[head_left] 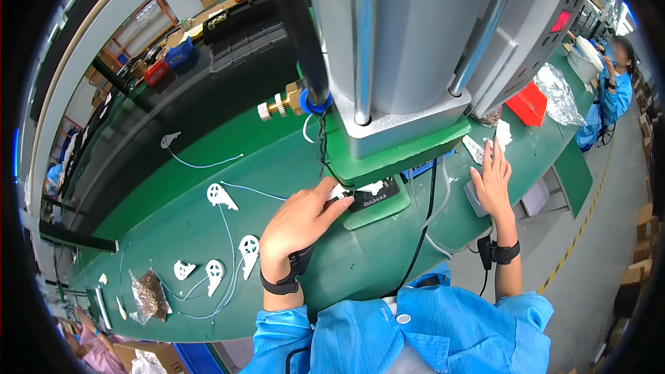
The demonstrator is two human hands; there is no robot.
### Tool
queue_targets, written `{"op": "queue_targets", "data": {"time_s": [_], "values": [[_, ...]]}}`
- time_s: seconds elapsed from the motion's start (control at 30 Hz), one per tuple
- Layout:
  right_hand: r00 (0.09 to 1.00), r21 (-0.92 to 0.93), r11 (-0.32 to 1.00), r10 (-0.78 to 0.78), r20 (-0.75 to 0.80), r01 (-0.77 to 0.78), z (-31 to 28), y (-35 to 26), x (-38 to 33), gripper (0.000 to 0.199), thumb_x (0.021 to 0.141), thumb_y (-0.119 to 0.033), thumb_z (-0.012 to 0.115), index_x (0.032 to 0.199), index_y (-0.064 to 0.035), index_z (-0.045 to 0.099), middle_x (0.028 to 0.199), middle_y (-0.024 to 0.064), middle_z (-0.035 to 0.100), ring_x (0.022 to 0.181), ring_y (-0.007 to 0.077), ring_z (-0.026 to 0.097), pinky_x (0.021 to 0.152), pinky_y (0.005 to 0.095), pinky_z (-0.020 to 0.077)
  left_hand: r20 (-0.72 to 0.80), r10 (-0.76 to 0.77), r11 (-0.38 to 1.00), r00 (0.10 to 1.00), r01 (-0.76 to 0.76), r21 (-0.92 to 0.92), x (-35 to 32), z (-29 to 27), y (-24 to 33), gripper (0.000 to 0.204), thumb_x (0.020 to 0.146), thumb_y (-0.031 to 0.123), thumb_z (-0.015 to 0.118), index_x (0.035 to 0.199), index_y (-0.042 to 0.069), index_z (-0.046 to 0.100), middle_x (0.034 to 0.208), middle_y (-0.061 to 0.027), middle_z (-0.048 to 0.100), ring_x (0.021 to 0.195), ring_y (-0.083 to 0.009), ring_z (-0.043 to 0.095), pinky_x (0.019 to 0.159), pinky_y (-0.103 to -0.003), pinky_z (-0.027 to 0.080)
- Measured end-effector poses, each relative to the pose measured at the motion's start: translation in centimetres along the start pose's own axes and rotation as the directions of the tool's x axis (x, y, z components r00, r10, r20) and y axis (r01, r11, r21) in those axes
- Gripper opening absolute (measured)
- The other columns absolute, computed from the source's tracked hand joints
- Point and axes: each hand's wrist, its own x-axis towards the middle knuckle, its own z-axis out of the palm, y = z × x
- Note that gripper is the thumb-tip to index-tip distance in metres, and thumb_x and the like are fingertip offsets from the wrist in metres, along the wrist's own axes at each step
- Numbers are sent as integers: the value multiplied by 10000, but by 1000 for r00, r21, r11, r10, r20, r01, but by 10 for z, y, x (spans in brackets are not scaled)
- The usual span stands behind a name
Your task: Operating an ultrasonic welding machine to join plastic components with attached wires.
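My left hand (299, 221) reaches under the grey press head (388, 48) and its fingers rest on a small white plastic part (366, 190) sitting on the black fixture block (377, 197). The hand's fingers are curled around the edge of that part. My right hand (493, 180) lies flat, fingers apart, on the green bench to the right of the press, next to a grey pad (474, 197) with a cable. Both wrists wear black straps.
White wheel-shaped parts with thin cords (220, 195) lie on the green bench (180, 235) at the left, beside a clear bag of small brown pieces (149, 294). A red bin (528, 104) and plastic bag stand at the right. Another person (616, 86) works farther back.
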Motion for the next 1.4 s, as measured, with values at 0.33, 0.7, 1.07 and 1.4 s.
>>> {"op": "queue_targets", "data": {"time_s": [0.33, 0.7, 1.07, 1.4], "values": [[957, 201, 959, -233, 171, 198, -51, -41, 5, 578, 807, -232, 557, 1322, -89, 336, 1352, 189, 296, 1250, 334, 264, 1004, 442, 196, -31, 18, 989, 999, -22, -146, 5, 12, -12, 294, 898, 264, 432, 847, -25, 459, 674, -254, 517, 661, -402, 503, 599, -446, 363], [884, 145, 872, -462, -74, 468, -35, -88, 48, 158, 664, -46, 576, 821, -29, 570, 833, 77, 516, 873, 250, 464, 773, 382, 322, -431, -181, 814, 884, -111, -570, -4, -27, -31, 261, 841, 210, 419, 651, 31, 415, 600, 11, 373, 605, -93, 351, 563, -240, 289], [885, 42, 888, -461, 69, 459, 55, -115, 74, 177, 670, -89, 538, 837, -72, 594, 843, 87, 555, 837, 256, 515, 821, 378, 306, -451, -441, 848, 776, 525, 74, 168, -75, -239, 647, 822, 541, 440, 1225, 35, 438, 1181, -136, 438, 1099, -262, 442, 879, -387, 388], [989, 928, 367, -145, -6, 60, 121, -79, 67, 188, 903, -180, 407, 1077, -110, 388, 1004, 51, 474, 906, 192, 478, 851, 349, 364, -677, -725, 336, 125, 923, -189, 103, -85, -244, 462, 803, 388, 563, 1105, 45, 492, 1160, -101, 494, 1055, -255, 509, 844, -464, 381]]}}
